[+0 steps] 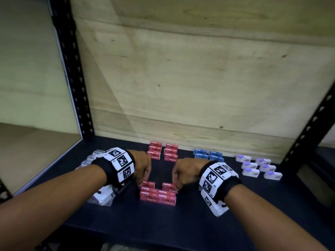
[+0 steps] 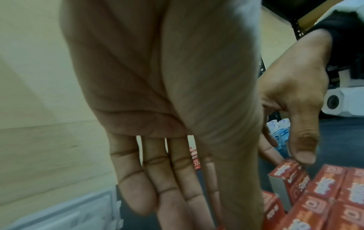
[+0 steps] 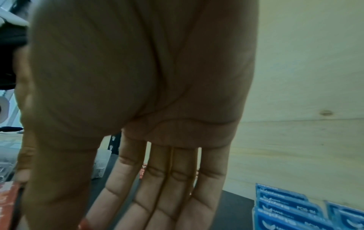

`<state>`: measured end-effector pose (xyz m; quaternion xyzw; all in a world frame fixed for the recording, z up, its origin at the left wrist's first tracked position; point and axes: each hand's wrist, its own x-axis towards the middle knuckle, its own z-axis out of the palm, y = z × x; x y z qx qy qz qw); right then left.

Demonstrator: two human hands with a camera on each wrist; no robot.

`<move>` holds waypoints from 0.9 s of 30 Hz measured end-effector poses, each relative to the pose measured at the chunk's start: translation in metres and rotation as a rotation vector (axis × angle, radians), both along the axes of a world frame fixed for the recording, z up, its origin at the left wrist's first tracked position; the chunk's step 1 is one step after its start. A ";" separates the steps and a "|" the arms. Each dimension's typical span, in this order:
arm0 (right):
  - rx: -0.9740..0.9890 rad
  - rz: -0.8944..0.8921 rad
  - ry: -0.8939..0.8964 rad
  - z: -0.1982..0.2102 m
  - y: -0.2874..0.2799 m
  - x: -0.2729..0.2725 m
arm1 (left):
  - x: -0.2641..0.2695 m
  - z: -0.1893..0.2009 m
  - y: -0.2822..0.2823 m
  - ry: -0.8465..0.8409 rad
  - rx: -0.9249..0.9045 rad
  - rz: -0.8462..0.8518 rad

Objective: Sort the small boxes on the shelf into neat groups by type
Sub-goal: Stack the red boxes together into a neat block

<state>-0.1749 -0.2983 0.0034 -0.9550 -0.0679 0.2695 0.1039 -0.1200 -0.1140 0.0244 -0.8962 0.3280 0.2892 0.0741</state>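
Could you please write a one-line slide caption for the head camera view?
Both hands, left hand and right hand, grip red staple boxes at the shelf front; blue boxes behind.

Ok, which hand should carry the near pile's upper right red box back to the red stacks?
Right. The right hand pinches that red box between thumb and fingers, with the rear red stacks straight ahead. The left hand is on the pile's left box, so it would have to cross over.

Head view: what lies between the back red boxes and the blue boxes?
Only bare dark shelf separates the back red boxes from the blue boxes, seen in the head view.
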 end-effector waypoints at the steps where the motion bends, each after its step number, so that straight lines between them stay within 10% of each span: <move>1: 0.001 0.002 0.004 0.000 0.000 -0.002 | -0.002 0.000 0.000 -0.001 0.001 0.005; 27: -0.002 0.024 0.114 0.006 0.026 -0.032 | -0.035 -0.009 0.012 0.015 -0.035 -0.038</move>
